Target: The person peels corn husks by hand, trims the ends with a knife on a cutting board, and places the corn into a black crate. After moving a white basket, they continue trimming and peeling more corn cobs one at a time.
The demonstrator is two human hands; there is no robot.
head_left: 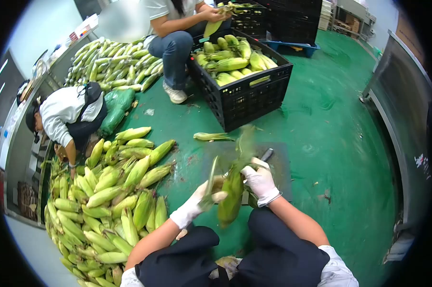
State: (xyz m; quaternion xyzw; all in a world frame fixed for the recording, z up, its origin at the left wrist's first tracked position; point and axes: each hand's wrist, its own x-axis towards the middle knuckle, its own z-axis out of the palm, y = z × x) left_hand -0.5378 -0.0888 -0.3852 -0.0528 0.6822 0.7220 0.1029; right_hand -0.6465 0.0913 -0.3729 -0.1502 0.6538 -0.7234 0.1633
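Note:
Between my knees hangs a green ear of corn in its husk (231,193), somewhat blurred, with loose leaves at its top. My left hand (202,198), in a white glove, is curled at the ear's left side, with a strip of husk (211,179) across its fingers. My right hand (260,181), also gloved, is closed at the upper right of the ear, its fingers bent around husk leaves. Beyond the hands, a dark board (278,167) lies on the floor, and a knife with a dark handle (267,154) rests on it, partly hidden by my right hand.
Husked corn is heaped at the left (106,196). A black crate of corn (254,95) stands ahead, beside a seated person (173,45) holding an ear. Another person (70,112) bends over the heap. More ears (113,62) lie behind. A metal table (400,95) stands right.

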